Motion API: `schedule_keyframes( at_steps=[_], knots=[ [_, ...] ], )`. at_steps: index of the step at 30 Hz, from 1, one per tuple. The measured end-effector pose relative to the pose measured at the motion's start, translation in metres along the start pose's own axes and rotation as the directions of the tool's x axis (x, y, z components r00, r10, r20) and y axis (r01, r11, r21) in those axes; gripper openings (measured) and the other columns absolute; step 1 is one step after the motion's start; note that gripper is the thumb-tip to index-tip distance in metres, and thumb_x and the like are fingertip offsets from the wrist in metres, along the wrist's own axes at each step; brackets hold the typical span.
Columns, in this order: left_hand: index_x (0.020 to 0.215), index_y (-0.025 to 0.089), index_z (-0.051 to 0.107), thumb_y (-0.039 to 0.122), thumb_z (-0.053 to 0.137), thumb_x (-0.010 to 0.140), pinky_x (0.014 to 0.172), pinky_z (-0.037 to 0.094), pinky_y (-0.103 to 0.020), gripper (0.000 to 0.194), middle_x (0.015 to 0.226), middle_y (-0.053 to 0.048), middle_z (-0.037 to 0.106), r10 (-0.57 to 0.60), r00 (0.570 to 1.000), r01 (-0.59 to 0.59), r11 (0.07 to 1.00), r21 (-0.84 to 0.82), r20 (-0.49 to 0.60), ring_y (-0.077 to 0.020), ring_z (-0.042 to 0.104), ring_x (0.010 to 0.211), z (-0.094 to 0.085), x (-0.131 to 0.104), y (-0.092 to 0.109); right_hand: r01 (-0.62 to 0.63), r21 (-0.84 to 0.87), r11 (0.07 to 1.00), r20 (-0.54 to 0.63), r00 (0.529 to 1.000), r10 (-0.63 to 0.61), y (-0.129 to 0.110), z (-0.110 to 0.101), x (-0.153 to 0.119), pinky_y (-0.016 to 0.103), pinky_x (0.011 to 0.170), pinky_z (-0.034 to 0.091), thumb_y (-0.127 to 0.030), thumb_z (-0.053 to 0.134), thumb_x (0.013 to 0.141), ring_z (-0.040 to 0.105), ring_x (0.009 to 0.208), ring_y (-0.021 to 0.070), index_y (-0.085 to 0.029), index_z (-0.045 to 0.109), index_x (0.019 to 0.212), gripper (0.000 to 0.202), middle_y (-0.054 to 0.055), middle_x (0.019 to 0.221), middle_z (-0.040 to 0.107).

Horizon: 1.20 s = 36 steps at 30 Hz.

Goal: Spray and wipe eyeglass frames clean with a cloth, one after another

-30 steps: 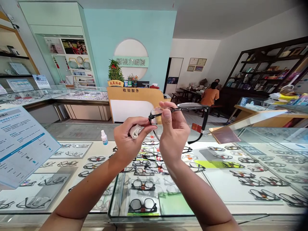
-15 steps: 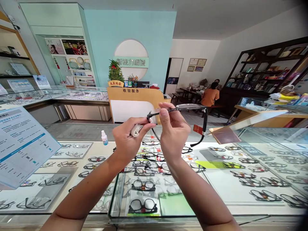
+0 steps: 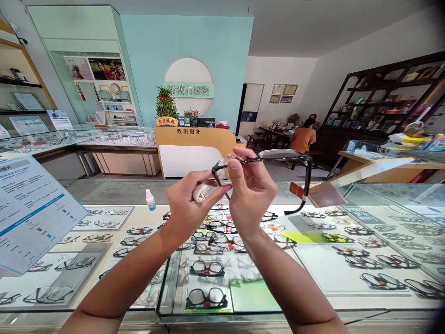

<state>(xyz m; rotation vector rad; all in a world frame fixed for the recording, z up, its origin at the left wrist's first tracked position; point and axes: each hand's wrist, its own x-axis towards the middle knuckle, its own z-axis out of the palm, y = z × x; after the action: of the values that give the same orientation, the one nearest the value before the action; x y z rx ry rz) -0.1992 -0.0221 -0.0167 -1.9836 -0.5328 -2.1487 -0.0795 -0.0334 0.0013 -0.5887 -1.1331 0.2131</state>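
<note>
A pair of black-framed eyeglasses [image 3: 284, 157] is held up above the glass counter, a red tag hanging on its right temple. My right hand [image 3: 252, 192] pinches the frame near the bridge between thumb and fingers. My left hand [image 3: 186, 199] is closed around a crumpled white cloth [image 3: 200, 192]. Its thumb and forefinger reach to the left end of the frame; whether they grip it is hard to make out. Below both hands, several eyeglasses [image 3: 207, 268] lie in rows inside the display case.
A small white spray bottle [image 3: 150, 200] stands on the counter, left of my hands. A printed sign [image 3: 34, 213] leans at the left, and a tilted mirror-like panel [image 3: 328, 195] stands at the right. Behind is a cashier desk [image 3: 229, 139]; a person in orange [image 3: 303, 139] sits further back.
The eyeglasses have turned slightly, and their right temple has swung a little right and down. My left hand has shifted slightly right, its thumb now closer to my right hand.
</note>
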Motion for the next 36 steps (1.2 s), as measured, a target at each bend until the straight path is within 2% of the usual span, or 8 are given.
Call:
schedule_keyframes(
  at_steps=[6,13,25,36],
  knots=[
    [0.108,0.022,0.073,0.025,0.091,0.092,0.061,0.060,-0.021,0.024,0.089,0.001,0.085,0.009,1.000,-0.009,1.000,0.017,0.003,-0.0127,0.080,0.067,0.000,0.001,0.001,0.005,0.047,0.999,0.007,1.000,-0.005,0.000,0.001,0.001,0.039,0.093,0.064,-0.043,0.080,0.101,0.077,0.097,0.0210,-0.025,0.080,0.120,0.025,0.003,0.105,0.079],
    [0.108,0.022,0.073,0.021,0.088,0.094,0.062,0.059,-0.021,0.020,0.089,0.001,0.086,0.033,0.999,-0.034,0.999,0.039,0.020,-0.0122,0.080,0.068,-0.003,0.003,0.001,0.022,0.005,1.000,0.067,0.998,-0.023,-0.004,-0.004,0.005,0.040,0.094,0.063,-0.040,0.079,0.102,0.077,0.098,0.0217,-0.027,0.081,0.122,0.023,0.003,0.106,0.079],
    [0.100,0.022,0.072,0.023,0.088,0.094,0.061,0.060,-0.021,0.017,0.087,0.001,0.085,0.073,0.997,-0.075,0.996,0.058,0.029,-0.0119,0.078,0.065,-0.005,0.010,-0.002,0.008,-0.018,1.000,0.107,0.994,-0.006,-0.006,-0.009,0.013,0.040,0.095,0.062,-0.043,0.082,0.100,0.077,0.097,0.0218,-0.025,0.084,0.115,0.023,0.004,0.109,0.082],
    [0.099,0.022,0.073,0.029,0.088,0.094,0.057,0.057,-0.021,0.017,0.080,0.002,0.083,0.061,0.996,-0.066,0.993,0.096,0.061,-0.0109,0.075,0.061,-0.008,0.011,-0.006,-0.012,-0.060,0.998,0.141,0.990,0.020,-0.007,-0.017,0.020,0.042,0.099,0.065,-0.045,0.084,0.097,0.079,0.099,0.0237,-0.025,0.087,0.110,0.024,0.006,0.111,0.084]
  ],
)
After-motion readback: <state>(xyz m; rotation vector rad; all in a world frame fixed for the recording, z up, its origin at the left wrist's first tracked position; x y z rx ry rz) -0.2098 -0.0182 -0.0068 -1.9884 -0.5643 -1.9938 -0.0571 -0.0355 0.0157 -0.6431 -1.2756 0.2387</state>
